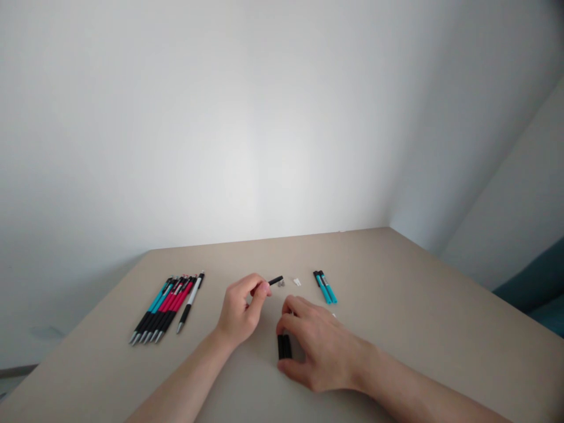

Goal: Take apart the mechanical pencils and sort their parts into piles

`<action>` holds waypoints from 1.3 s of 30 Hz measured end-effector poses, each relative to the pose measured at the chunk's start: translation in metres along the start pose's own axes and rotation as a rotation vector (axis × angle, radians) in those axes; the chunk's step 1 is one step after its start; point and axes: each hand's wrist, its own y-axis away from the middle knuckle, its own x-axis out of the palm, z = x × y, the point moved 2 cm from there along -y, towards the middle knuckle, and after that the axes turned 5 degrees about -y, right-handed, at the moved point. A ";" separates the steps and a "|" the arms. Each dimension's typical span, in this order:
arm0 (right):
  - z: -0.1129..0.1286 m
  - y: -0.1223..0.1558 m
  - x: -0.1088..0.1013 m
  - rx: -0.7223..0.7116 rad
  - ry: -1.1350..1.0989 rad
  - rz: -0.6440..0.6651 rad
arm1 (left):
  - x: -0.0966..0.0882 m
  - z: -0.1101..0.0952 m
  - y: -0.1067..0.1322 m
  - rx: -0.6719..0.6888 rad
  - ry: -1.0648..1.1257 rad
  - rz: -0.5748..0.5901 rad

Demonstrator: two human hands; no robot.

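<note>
the left hand (242, 308) hides one end of a black tube (277, 280), the right hand (315, 346) the far ends of black pieces (284, 348); from here, silvery bits (281, 284) look too small to name.

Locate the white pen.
In the head view, the white pen lies on the left part of the table, just right of the row of blue and red pens and left of the left hand.

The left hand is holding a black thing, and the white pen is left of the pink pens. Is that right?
Not quite: the head view shows the white pen right of the pink pens. The left hand is holding a black thing.
</note>
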 end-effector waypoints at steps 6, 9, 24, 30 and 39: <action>0.000 0.000 -0.001 -0.006 -0.001 0.002 | -0.001 -0.001 -0.001 0.013 0.002 -0.003; 0.001 0.000 -0.001 -0.007 0.005 0.015 | 0.000 0.001 -0.001 0.014 -0.002 -0.002; -0.012 -0.003 -0.006 0.014 -0.039 -0.184 | 0.000 0.002 -0.001 0.020 0.013 0.021; -0.028 -0.004 -0.014 0.041 -0.160 -0.448 | 0.006 -0.003 -0.001 0.101 0.064 0.160; -0.026 -0.003 -0.017 -0.010 -0.218 -0.488 | 0.007 -0.002 0.001 0.122 0.086 0.154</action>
